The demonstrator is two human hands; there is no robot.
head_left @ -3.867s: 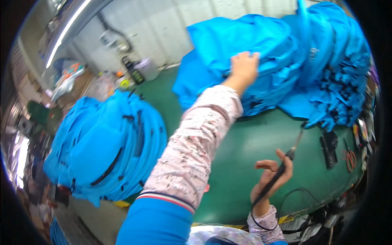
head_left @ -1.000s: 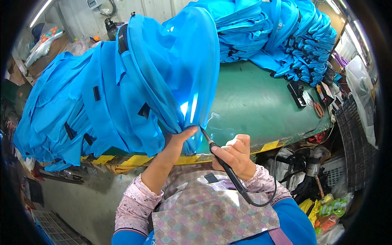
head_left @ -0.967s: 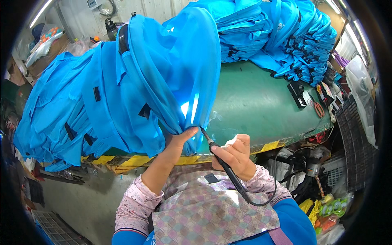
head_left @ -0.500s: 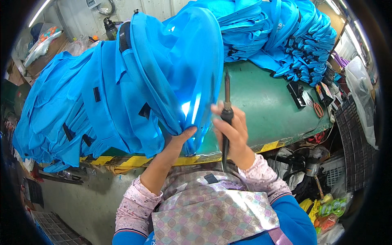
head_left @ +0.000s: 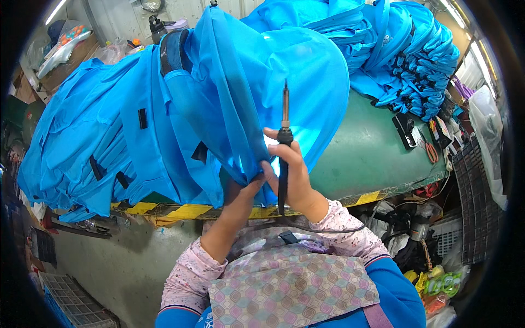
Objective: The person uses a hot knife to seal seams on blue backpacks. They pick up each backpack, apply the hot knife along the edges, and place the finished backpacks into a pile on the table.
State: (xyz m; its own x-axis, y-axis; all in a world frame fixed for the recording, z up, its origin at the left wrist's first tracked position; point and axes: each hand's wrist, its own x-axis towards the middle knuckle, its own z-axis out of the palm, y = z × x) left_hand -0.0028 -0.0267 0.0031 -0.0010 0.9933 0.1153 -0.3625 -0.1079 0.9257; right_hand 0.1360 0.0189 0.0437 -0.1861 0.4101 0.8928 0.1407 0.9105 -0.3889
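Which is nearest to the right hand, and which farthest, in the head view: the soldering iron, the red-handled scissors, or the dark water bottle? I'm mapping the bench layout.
1. Black-handled soldering iron: held upright in the right hand.
2. Red-handled scissors: on the green table's right edge.
3. Dark water bottle: far back, upper left, behind the blue fabric.
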